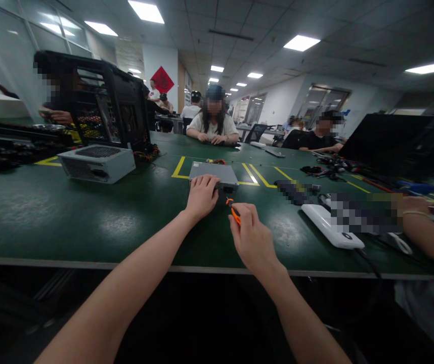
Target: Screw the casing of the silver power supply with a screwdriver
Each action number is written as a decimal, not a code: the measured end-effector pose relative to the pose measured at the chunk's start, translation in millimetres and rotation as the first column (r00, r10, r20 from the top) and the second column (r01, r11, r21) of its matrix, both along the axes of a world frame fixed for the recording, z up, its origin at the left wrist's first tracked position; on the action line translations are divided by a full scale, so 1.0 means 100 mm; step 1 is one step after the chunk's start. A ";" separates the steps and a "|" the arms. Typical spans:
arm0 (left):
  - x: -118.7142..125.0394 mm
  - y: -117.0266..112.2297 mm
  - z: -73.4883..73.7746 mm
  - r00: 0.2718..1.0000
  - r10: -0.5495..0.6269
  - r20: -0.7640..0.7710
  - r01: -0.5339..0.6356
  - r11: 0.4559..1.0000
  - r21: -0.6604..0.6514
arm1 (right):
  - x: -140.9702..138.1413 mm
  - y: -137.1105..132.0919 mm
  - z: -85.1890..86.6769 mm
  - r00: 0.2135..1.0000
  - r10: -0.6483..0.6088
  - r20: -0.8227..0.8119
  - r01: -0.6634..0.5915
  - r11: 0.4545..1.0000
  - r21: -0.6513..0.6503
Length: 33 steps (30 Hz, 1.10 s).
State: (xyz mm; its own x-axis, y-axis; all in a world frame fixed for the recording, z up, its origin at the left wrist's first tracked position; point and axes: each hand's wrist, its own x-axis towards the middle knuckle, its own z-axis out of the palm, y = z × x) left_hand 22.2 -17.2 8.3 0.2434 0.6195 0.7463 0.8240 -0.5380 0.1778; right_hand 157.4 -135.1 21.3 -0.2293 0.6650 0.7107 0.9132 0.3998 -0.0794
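Note:
A grey computer power supply lies flat on the green table in front of me, its socket side facing me. My left hand grips its near left edge, fingers over the top and thumb toward the front. In my right hand is a small pair of orange-handled pliers, their head pointing toward the power supply's near side. The jaws look apart from the casing, though they are too small to see clearly. Colored cables show behind the power supply.
On the left, a second power supply sits beside an open black computer case. A white power bank-like device lies to the right, near another person's arm. Yellow tape marks the table. A person sits opposite.

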 end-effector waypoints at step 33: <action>0.02 0.00 -0.01 1.000 0.014 0.002 -0.014 1.000 0.011 | 0.04 0.00 -0.06 0.999 0.047 -0.001 -0.047 0.999 -0.001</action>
State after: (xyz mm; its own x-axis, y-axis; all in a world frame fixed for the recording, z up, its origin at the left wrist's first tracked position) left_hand 23.8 -17.4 7.8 0.2332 0.6148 0.7534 0.8309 -0.5285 0.1741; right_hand 161.4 -135.5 15.3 -0.2594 0.6543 0.7104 0.8934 0.4419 -0.0808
